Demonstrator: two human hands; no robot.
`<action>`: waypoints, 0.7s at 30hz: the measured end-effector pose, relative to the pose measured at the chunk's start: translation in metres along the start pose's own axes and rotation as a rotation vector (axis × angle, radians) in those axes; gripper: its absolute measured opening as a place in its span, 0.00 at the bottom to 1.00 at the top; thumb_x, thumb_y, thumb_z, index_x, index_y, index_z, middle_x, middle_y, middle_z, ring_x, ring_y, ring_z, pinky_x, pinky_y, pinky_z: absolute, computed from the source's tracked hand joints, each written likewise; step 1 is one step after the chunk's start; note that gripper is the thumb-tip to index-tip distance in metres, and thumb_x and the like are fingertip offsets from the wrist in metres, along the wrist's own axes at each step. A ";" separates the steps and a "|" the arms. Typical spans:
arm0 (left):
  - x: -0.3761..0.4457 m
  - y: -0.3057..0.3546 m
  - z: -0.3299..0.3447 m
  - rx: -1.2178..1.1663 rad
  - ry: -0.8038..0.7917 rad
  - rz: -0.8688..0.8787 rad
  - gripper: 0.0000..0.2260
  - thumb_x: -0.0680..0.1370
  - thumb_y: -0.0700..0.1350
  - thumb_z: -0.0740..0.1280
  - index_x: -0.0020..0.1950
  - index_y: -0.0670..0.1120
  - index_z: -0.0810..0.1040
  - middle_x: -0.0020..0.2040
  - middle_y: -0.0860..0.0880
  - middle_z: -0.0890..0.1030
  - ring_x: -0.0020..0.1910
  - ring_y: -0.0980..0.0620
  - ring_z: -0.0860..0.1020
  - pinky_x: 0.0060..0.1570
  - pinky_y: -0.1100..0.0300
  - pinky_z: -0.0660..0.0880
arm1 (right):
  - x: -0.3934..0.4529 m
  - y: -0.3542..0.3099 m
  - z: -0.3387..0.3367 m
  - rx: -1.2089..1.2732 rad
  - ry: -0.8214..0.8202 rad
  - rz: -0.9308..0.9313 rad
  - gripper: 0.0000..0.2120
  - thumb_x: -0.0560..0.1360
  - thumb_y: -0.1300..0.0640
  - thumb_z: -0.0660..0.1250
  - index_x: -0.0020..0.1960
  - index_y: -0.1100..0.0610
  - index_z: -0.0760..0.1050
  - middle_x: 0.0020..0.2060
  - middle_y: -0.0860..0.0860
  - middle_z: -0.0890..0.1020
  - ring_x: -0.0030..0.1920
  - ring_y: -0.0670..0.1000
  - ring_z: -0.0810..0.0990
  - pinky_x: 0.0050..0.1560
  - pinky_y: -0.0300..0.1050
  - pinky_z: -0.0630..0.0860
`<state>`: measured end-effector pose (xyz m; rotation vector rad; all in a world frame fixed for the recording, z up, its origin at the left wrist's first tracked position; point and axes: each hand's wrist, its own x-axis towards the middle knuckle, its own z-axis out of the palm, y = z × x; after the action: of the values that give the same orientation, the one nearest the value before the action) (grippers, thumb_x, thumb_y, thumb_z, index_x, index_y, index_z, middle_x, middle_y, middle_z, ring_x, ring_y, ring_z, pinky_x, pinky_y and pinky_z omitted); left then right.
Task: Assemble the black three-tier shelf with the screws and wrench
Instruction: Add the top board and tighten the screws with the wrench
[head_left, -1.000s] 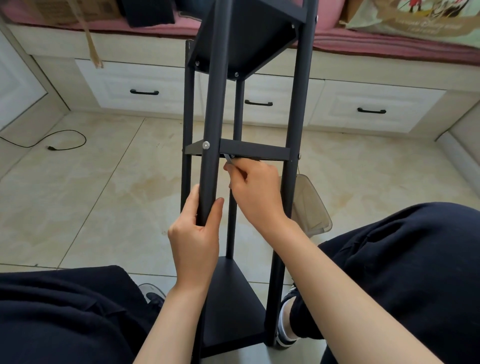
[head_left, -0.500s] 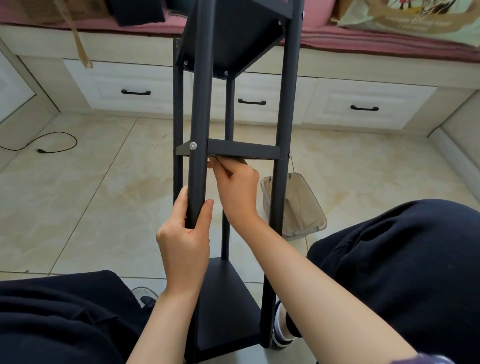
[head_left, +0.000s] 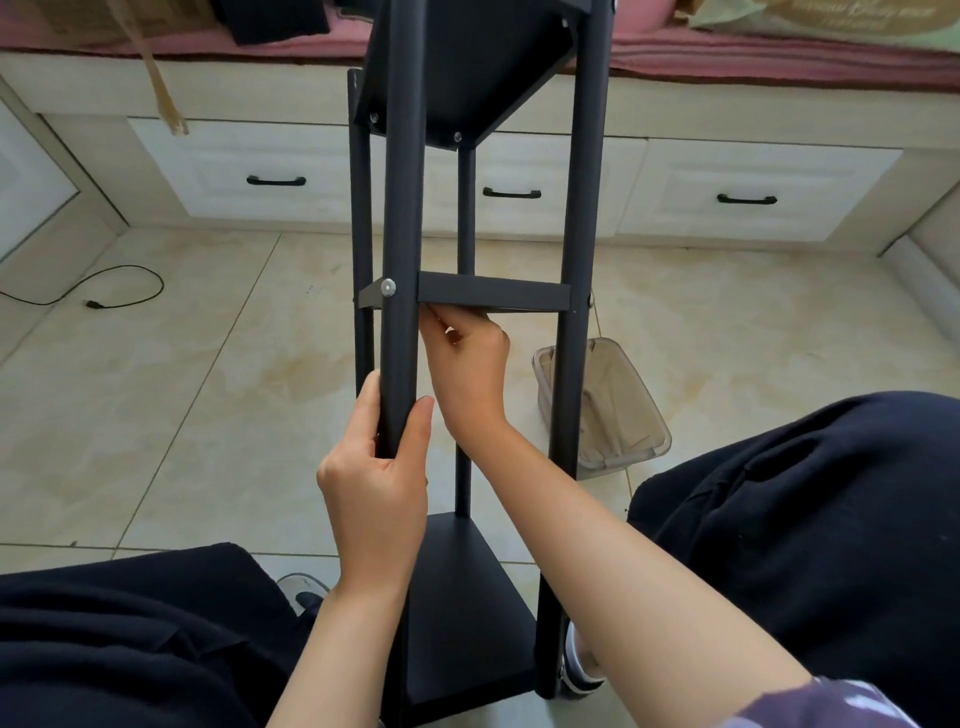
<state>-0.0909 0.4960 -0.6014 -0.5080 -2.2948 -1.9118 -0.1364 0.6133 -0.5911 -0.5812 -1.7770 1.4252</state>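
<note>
Head view. Writing: faint lettering on a cushion (head_left: 831, 21) at top right, too blurred to read. No brand marks legible elsewhere.

Item: black shelf (head_left: 488, 296), standing on the tiled floor (head_left: 182, 389) between the person's knees, three tiers visible. Silver screw (head_left: 387, 286) on the near-left post (head_left: 400, 234) at the middle tier.

Left hand (head_left: 376, 478): wrapped round the near-left post below the middle tier, thumb on the post's right side.

Right hand (head_left: 470, 364): inside the frame, fingers curled and pinched just under the middle tier's front rail beside the post; whatever it pinches is hidden.

Surroundings: clear plastic bin (head_left: 608, 410) on the floor right of the shelf; black cable (head_left: 104, 291) at left; white drawers (head_left: 270, 171) behind.
</note>
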 end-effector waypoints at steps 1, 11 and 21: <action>0.000 0.000 0.001 -0.001 -0.001 -0.003 0.22 0.79 0.51 0.69 0.72 0.48 0.76 0.27 0.57 0.73 0.26 0.54 0.71 0.31 0.65 0.71 | 0.000 0.001 -0.001 -0.017 -0.005 -0.004 0.06 0.78 0.58 0.69 0.49 0.57 0.85 0.38 0.44 0.82 0.40 0.44 0.78 0.45 0.31 0.73; -0.002 0.008 0.007 0.024 -0.022 0.033 0.14 0.81 0.51 0.68 0.67 0.54 0.78 0.30 0.57 0.73 0.27 0.51 0.72 0.30 0.64 0.71 | -0.013 -0.004 -0.040 -0.182 -0.101 -0.089 0.07 0.78 0.59 0.68 0.51 0.58 0.84 0.43 0.47 0.83 0.44 0.46 0.78 0.45 0.38 0.76; -0.010 0.019 0.012 0.032 -0.009 0.021 0.25 0.78 0.58 0.65 0.72 0.49 0.76 0.38 0.49 0.79 0.34 0.55 0.78 0.39 0.65 0.76 | -0.033 -0.022 -0.091 -0.205 -0.176 -0.093 0.08 0.79 0.62 0.66 0.53 0.60 0.83 0.46 0.51 0.83 0.47 0.45 0.80 0.45 0.33 0.75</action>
<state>-0.0740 0.5087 -0.5888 -0.5364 -2.3120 -1.8635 -0.0422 0.6376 -0.5725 -0.4821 -2.0788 1.2720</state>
